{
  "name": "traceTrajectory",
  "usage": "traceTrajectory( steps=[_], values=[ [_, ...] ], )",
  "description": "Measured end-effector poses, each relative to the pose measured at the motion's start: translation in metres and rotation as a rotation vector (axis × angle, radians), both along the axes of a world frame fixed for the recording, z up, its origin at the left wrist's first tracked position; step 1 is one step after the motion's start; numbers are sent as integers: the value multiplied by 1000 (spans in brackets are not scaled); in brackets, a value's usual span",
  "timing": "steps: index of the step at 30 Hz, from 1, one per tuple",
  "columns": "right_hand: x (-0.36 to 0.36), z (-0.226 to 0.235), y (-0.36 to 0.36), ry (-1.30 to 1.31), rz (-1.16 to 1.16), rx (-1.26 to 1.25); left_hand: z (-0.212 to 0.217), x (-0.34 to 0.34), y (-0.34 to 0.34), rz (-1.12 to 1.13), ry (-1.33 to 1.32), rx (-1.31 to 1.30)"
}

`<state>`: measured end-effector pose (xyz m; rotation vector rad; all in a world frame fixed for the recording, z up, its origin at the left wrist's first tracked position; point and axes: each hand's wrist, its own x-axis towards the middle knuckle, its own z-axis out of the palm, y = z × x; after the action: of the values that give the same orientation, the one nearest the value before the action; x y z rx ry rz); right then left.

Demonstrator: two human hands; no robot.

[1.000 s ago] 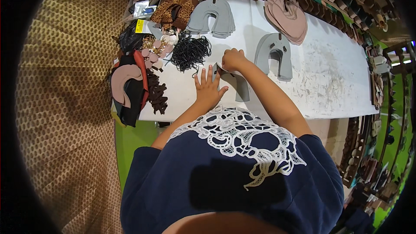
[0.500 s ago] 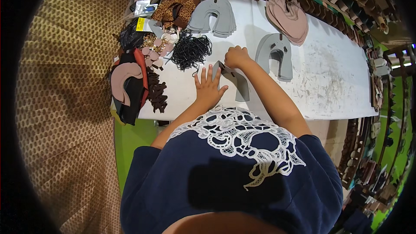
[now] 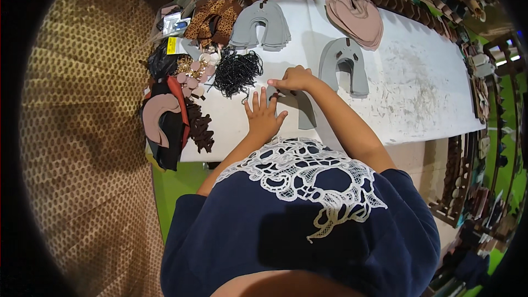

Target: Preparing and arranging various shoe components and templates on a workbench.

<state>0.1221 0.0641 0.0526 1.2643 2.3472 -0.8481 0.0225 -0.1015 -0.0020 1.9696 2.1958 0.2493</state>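
Head view: the left hand point(image 3: 264, 123) is lying spread at the left side of a grey curved piece point(image 3: 307, 111), which is resting on the white table point(image 3: 220, 124) near the black beads point(image 3: 236, 73). The right hand point(image 3: 297, 79) is reaching over its far edge; whether it is pinching anything cannot be told.

The right hand point(image 3: 297, 79) covers part of the curve of a grey U-shaped piece point(image 3: 307, 113); its curled fingertips are out of sight, so its grip cannot be told. The left hand point(image 3: 264, 124) hides part of the piece's left leg. Beyond that hand, strand ends vanish in tangled black beads point(image 3: 236, 73); well left of it, the dark rim crops a patterned curtain point(image 3: 93, 132).
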Motion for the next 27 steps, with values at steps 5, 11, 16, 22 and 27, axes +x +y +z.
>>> traceTrajectory(
  steps=[5, 11, 16, 22, 27],
  values=[
    [3, 1, -6, -34, 62, 31, 0, 0, 0, 10, 9, 19],
    [10, -21, -12, 120, -64, 290, 2, 0, 0, -4, 26, 31],
    [11, -23, -16, 152, -80, 320, 0, 0, -1, -1, 23, 45],
    [10, -18, -21, 141, -22, 347, -4, -1, -2, 10, 36, 74],
    [10, -20, -21, 116, -24, 347, -2, 0, -3, 31, 6, 102]
  ],
)
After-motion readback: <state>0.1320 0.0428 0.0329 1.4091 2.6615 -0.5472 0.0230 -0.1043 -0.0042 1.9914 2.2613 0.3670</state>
